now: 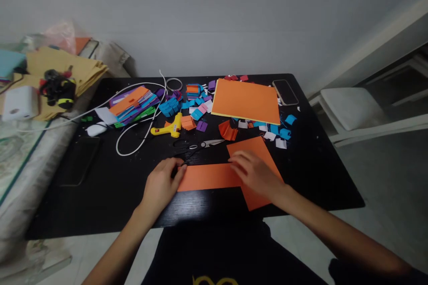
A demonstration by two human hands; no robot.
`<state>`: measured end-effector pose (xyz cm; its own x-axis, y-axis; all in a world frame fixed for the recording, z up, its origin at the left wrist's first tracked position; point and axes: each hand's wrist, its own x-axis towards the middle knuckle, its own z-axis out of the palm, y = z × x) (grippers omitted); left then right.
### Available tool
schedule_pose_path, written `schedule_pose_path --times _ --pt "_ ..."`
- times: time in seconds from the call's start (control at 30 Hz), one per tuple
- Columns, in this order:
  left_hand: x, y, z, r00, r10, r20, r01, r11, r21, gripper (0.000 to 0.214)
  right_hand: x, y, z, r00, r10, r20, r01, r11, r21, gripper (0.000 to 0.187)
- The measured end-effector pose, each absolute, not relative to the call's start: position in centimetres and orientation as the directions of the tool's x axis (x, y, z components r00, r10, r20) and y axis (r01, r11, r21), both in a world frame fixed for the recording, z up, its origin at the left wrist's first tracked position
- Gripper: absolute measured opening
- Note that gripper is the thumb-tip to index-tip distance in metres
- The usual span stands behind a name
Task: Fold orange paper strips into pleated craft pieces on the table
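Observation:
An orange paper strip [209, 177] lies crosswise near the front of the black table. My left hand [163, 181] grips its left end, thumb and fingers closing at the edge. Over the strip's right end, my right hand [256, 173] has its fingers stretched and a little apart, slightly blurred; whether they press on the paper is hard to see. Under that hand is a larger orange sheet [259, 198], set at a slant and partly covered. Just beyond the strip are scissors [200, 144] and a curled orange-red paper piece [228, 131].
A yellow glue gun [170, 127] lies behind the scissors, beside a looping white cable [129, 152]. Folded paper pieces [170, 107] are scattered along the back. An orange paper stack [247, 100] and a phone [285, 92] lie back right. Another dark phone [80, 160] is at left.

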<state>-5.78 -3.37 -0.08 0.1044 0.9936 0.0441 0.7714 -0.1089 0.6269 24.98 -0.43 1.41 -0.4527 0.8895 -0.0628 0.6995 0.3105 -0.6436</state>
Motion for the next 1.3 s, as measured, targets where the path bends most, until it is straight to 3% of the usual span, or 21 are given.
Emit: schedule_pose_path --times 0.07,0.13,0.23,0.33,0.53,0.8,1.0,1.3 --pt "-5.5 -4.0 -0.1 0.126 0.987 0.100 0.784 -0.161 0.599 0.025 24.2 -2.0 0.5 -0.600 0.791 0.118 0.596 0.541 -0.593 0.021" --pt "-5.0 -4.7 -0.2 0.211 0.968 0.140 0.775 -0.252 0.579 0.025 23.6 -3.1 -0.3 -0.655 0.719 0.233 0.537 0.659 -0.526 0.020" --pt "-4.0 -5.5 -0.7 0.424 0.880 0.216 0.717 -0.472 0.513 0.027 23.0 -3.9 -1.3 -0.665 0.686 0.295 0.530 0.712 -0.461 0.018" --pt "-3.2 -6.0 -1.5 0.517 0.818 0.252 0.696 -0.573 0.432 0.033 22.8 -4.0 -1.7 -0.686 0.664 0.296 0.526 0.735 -0.428 0.021" --pt "-2.9 -6.3 -2.4 0.590 0.789 0.172 0.706 -0.608 0.363 0.047 22.3 -4.3 -1.4 -0.709 0.680 0.184 0.559 0.702 -0.441 0.031" --pt "-2.1 -6.5 -2.2 0.573 0.807 0.141 0.752 -0.587 0.301 0.047 21.9 -4.4 -1.1 -0.676 0.731 0.094 0.625 0.636 -0.452 0.027" --pt "-1.4 -6.9 -2.8 0.563 0.812 0.152 0.782 -0.583 0.222 0.048 20.8 -4.9 -1.6 -0.663 0.741 0.108 0.626 0.627 -0.463 0.048" --pt "-0.7 -6.9 -2.4 0.536 0.835 0.122 0.811 -0.550 0.201 0.051 23.4 -5.7 -1.2 -0.520 0.843 0.136 0.737 0.524 -0.427 0.034"
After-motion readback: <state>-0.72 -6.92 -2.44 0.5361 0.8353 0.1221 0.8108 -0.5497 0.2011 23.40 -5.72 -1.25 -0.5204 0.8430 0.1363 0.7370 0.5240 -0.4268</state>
